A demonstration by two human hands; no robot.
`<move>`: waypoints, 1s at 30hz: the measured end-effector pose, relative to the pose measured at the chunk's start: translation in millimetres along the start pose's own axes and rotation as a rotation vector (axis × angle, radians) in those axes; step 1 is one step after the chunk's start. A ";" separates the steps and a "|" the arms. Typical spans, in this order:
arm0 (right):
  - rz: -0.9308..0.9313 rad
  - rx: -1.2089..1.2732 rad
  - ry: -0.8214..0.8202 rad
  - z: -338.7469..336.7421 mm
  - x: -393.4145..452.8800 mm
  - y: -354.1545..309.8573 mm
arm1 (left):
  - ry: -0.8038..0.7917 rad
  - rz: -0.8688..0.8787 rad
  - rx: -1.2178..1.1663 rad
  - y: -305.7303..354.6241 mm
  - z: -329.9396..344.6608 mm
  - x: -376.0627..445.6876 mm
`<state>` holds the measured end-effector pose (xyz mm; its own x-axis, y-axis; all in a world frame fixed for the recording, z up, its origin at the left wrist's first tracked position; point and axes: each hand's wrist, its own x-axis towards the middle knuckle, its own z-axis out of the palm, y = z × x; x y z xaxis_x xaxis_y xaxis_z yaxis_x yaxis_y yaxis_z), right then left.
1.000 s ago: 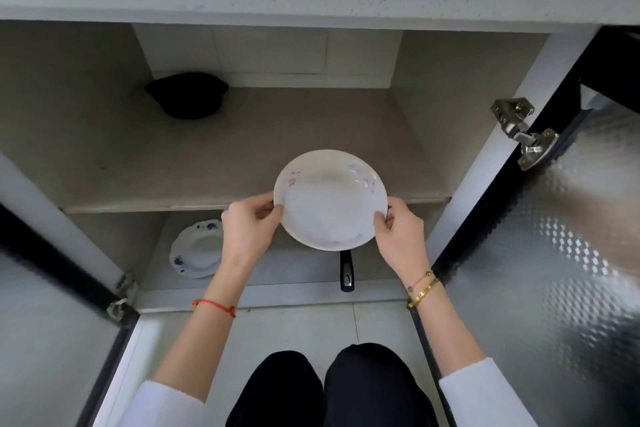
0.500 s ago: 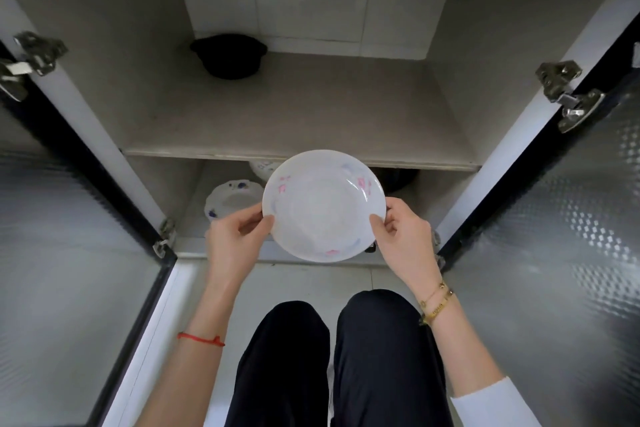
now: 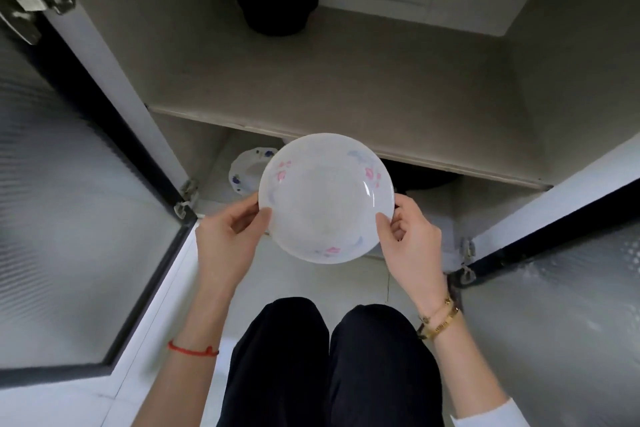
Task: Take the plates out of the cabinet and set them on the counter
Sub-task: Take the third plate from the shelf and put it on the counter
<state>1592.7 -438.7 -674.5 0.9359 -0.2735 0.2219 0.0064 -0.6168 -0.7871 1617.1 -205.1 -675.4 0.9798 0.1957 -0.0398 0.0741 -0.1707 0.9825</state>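
Note:
A white plate with pink and blue flowers is held level in front of the open cabinet, outside its lower compartment. My left hand grips its left rim and my right hand grips its right rim. Behind it, on the cabinet's bottom level, lies a second white plate with blue flowers, partly hidden by the held plate. The counter is out of view.
A black pot stands at the back of the cabinet shelf. A dark pan sits under the shelf on the right. Both cabinet doors, the left one and the right one, stand open beside me. My knees are below the plate.
The view has tilted down and moved closer; the countertop edge has left the frame. The plate in both hands has come out of the cabinet towards me.

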 end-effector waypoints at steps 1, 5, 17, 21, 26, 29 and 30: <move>-0.004 -0.006 -0.014 -1.1 1.8 -5.6 | 0.011 -0.022 0.000 4.3 -3.2 -0.8; 0.032 -0.008 -0.074 -17.5 3.2 -41.0 | 0.056 -0.103 -0.008 40.8 -17.6 -15.0; 0.096 -0.013 -0.246 -128.9 -1.4 -216.3 | 0.093 -0.166 0.020 235.1 -95.6 -84.1; 0.053 -0.019 -0.210 -178.5 -0.8 -285.9 | 0.076 -0.167 0.067 313.8 -120.6 -99.0; 0.045 0.028 -0.164 -236.5 -2.1 -365.3 | 0.078 -0.123 0.095 407.0 -147.4 -116.2; 0.037 0.031 -0.144 -265.9 -4.7 -404.1 | 0.059 -0.101 0.085 452.6 -161.9 -124.7; 0.033 0.030 -0.135 -274.4 -6.0 -413.9 | 0.046 -0.093 0.080 465.4 -165.9 -127.1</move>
<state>1487.8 -384.2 -192.1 0.9746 -0.1901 0.1182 -0.0160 -0.5860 -0.8102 1496.2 -149.3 -182.9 0.9586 0.2583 -0.1198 0.1806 -0.2264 0.9571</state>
